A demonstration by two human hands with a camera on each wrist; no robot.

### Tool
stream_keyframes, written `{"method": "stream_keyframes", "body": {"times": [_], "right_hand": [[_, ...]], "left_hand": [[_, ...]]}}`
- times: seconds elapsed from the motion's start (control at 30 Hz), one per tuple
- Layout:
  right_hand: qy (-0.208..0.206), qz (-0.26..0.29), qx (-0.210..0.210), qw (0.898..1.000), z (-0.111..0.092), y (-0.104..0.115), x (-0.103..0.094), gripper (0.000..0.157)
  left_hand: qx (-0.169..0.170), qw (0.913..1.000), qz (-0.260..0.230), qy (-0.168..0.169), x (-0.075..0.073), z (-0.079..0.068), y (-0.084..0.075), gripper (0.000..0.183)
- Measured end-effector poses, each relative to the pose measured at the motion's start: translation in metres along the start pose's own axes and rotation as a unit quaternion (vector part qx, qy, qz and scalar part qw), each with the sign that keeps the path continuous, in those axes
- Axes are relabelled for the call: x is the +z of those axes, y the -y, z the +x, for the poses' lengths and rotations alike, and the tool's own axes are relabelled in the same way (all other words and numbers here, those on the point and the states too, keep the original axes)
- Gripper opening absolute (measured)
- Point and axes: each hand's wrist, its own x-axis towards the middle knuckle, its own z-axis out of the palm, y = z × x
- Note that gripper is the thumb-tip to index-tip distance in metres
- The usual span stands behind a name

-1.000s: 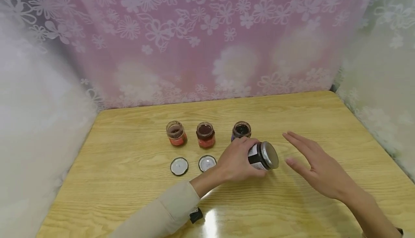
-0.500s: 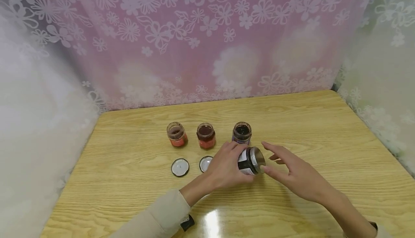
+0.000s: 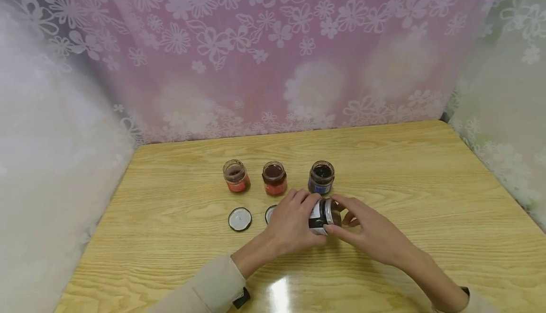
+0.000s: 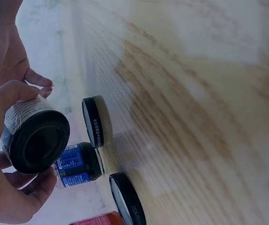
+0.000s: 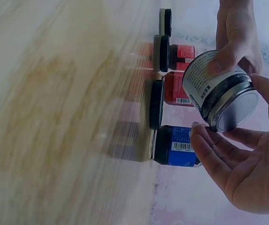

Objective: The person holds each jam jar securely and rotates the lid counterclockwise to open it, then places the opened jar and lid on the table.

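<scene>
My left hand [image 3: 290, 223] grips a glass jar [image 5: 202, 79] with a black and white label around its body. The jar lies tilted on its side above the table, its silver lid [image 3: 334, 212] turned toward the right. Thumb and fingers of my right hand [image 3: 371, 230] pinch the rim of that lid from either side. In the left wrist view the jar's dark base [image 4: 41, 143] faces the camera. Just behind the hands stands an open jar with a blue label [image 3: 322, 183].
Two open jars with red labels, one [image 3: 274, 183] in the middle and one [image 3: 236, 180] farther left, stand in the same row. A loose lid [image 3: 240, 219] lies before the left one. Another lid [image 3: 268, 213] is partly behind my left hand; a third lid [image 5: 156, 104] shows from the wrists.
My right hand has come leftward to the jar and now holds its lid. My left hand has drawn the jar a little left, uncovering more of the blue-labelled jar.
</scene>
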Motion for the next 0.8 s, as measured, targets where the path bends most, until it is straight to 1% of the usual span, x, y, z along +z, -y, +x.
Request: {"method": "stream_keyframes", "body": {"times": [0.1,0.2,0.47,0.57,0.7,0.8], "right_hand": [[-0.003,0.013,-0.011,1.000,0.0028,0.0002,0.0009,0.071],[-0.008,0.019,-0.026,0.999,0.0044,0.0000,0.0018,0.070],[-0.038,-0.007,-0.086,0.996,0.0020,-0.0022,0.0026,0.064],[-0.039,-0.005,-0.107,0.993,0.0014,-0.0045,0.0029,0.060],[-0.041,-0.006,-0.138,0.990,0.0014,-0.0079,0.0037,0.056],[-0.039,-0.008,-0.144,0.989,0.0018,-0.0088,0.0045,0.056]], "left_hand": [[0.002,1.0000,0.004,-0.004,0.0004,-0.0029,0.0009,0.077],[0.005,1.0000,-0.005,-0.003,0.0006,-0.0053,0.0019,0.075],[0.019,0.9976,-0.066,0.007,-0.0032,-0.0063,0.0038,0.071],[0.024,0.9964,-0.081,0.013,-0.0045,-0.0059,0.0043,0.070],[0.034,0.9934,-0.109,0.017,-0.0033,-0.0051,0.0056,0.065],[0.028,0.9905,-0.133,0.019,-0.0011,-0.0054,0.0072,0.060]]}}
